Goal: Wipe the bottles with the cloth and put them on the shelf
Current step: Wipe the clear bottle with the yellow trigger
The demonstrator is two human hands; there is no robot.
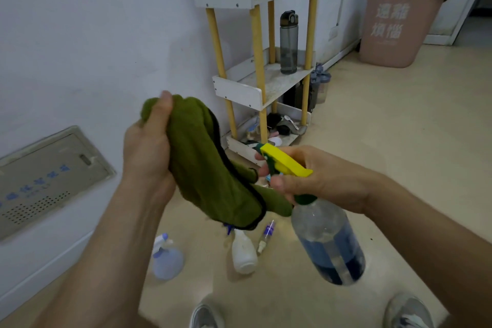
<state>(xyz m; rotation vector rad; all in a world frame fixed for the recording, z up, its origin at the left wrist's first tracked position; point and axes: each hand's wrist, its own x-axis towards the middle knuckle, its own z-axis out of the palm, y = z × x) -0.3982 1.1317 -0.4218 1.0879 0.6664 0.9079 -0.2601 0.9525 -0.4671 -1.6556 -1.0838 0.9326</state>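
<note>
My left hand [149, 149] grips a green cloth [213, 176] with a black hem, held up in front of me. My right hand [316, 176] grips the yellow and green trigger head of a clear spray bottle [328, 239] holding dark blue liquid; the bottle hangs down in the air, and the cloth's lower end touches its neck. A white and wood shelf unit [239, 90] stands against the wall, with a grey water bottle [288, 42] on its middle shelf. On the floor below lie a pale blue spray bottle [166, 258], a white bottle [243, 253] and a small thin bottle [266, 237].
A pink bin [399, 13] stands at the back right. More bottles [320, 85] stand on the floor beside the shelf unit, whose bottom tray [239, 148] holds small clutter. A grey wall panel [48, 178] is low on the left. My shoes [408, 311] show at the bottom edge.
</note>
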